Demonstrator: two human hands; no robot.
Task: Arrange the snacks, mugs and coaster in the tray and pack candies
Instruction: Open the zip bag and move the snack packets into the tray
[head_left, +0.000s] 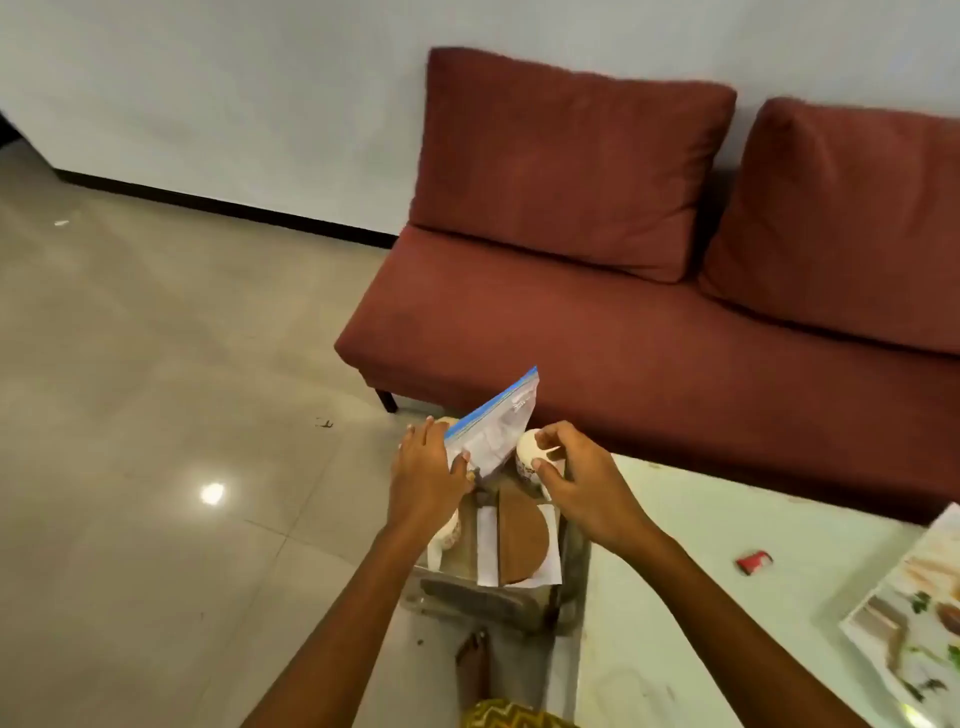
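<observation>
Pinching clear blue-zippered bag (493, 426) upright, left hand (426, 478), tray (571, 561) below

No print on the zip bag (496, 431) or mug (530, 457) is legible.

Clear, thin plastic in the crinkled zip bag with a blue seal strip (493, 426). Glazed, glossy ceramic on the white mug (532, 452). Matt brown, cork-like face on the round coaster (522, 535). Soft, matt maroon cloth over the sofa (623, 312). Polished, mirror-glossy beige floor tiles (156, 389). Smooth white table (727, 597).
</observation>
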